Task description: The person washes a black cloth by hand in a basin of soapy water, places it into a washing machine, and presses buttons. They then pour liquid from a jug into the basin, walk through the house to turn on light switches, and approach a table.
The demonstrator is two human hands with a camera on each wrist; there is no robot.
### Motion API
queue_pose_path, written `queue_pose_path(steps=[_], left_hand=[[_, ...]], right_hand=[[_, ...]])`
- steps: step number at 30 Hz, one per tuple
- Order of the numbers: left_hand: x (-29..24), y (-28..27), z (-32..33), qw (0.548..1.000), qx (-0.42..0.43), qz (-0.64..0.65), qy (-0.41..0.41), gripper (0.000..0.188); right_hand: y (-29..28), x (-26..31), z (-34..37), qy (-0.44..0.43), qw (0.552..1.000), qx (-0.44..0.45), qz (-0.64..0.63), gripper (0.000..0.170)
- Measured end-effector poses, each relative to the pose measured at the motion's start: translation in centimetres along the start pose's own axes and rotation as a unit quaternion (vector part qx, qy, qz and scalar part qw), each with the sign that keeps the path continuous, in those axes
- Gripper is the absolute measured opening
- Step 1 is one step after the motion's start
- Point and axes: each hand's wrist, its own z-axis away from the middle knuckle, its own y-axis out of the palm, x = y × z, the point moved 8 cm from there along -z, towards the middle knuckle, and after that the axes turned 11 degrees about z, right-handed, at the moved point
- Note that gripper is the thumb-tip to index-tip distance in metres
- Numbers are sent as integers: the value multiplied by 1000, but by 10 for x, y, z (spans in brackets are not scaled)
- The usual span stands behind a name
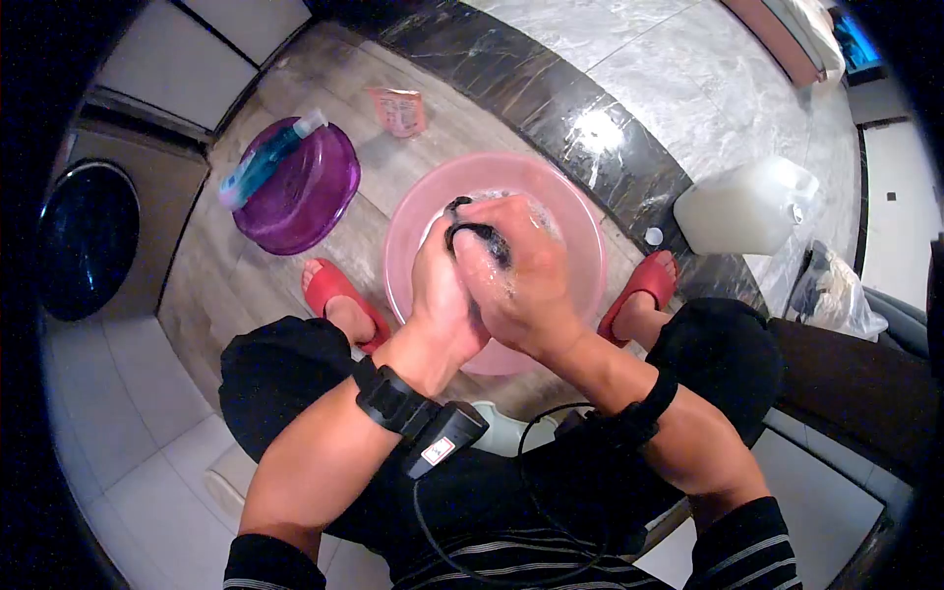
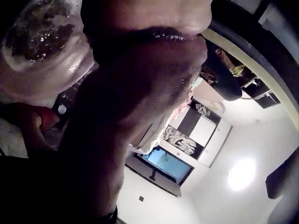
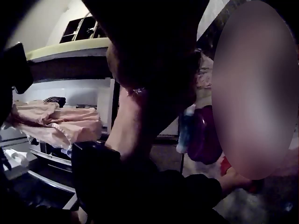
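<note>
Both hands press together over a pink basin [image 1: 403,202] on the floor, gripping a wet black piece of cloth [image 1: 489,239] with suds on it. My left hand [image 1: 440,290] holds it from the left side. The right hand [image 1: 526,270] wraps over it from the right, foam on its skin. Most of the cloth is hidden inside the fingers; a thin black loop sticks out at the top. Sudsy water [image 2: 39,35] shows in the basin in the left wrist view. In the right wrist view the hands are dark and the cloth is hidden.
A purple basin [image 1: 329,197] with a blue bottle [image 1: 270,162] across it stands left, near a pink pouch [image 1: 398,111]. At right are a white jug [image 1: 742,208] and a small white cap [image 1: 654,236]. Feet in red slippers [image 1: 344,295] flank the pink basin.
</note>
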Motion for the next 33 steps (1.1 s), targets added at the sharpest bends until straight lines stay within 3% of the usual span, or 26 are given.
queue_pose_path(steps=[4, 7, 8, 10, 11, 13, 16, 19, 22, 26, 33], left_hand=[[-1, 2, 2, 1000, -8, -14, 18, 27], [-3, -3, -7, 998, -16, -56, 23, 30], [-5, -7, -7, 996, -34, -75, 28, 29], [-11, -3, 0, 990, -74, -114, 38, 29], [-15, 5, -3, 989, -37, -133, 54, 28], [-23, 17, -9, 981, 38, -169, 84, 28], [-31, 17, -9, 975, 39, -191, 108, 29], [-36, 26, -7, 975, 35, -174, 130, 36], [-38, 36, 0, 982, 38, -154, 101, 44], [-26, 31, -4, 988, 68, -137, 11, 49], [2, 29, 12, 989, 46, -100, -96, 40]], right_hand=[[0, -6, -2, 38, 999, 0, -27, 16], [12, -28, 2, 139, 980, 76, -125, 16], [12, -34, 2, 169, 970, 58, -162, 19], [13, -44, 2, 230, 943, 22, -237, 25], [10, -48, 5, 250, 933, 24, -256, 32], [24, -64, 15, 352, 849, 24, -393, 35], [30, -66, 22, 373, 806, 16, -459, 36], [25, -65, 19, 373, 825, 6, -424, 32], [1, -36, 3, 267, 925, 50, -265, 33], [-10, -16, -11, 61, 984, 9, -166, 39], [-12, -2, -20, -29, 997, 73, 21, 36]])
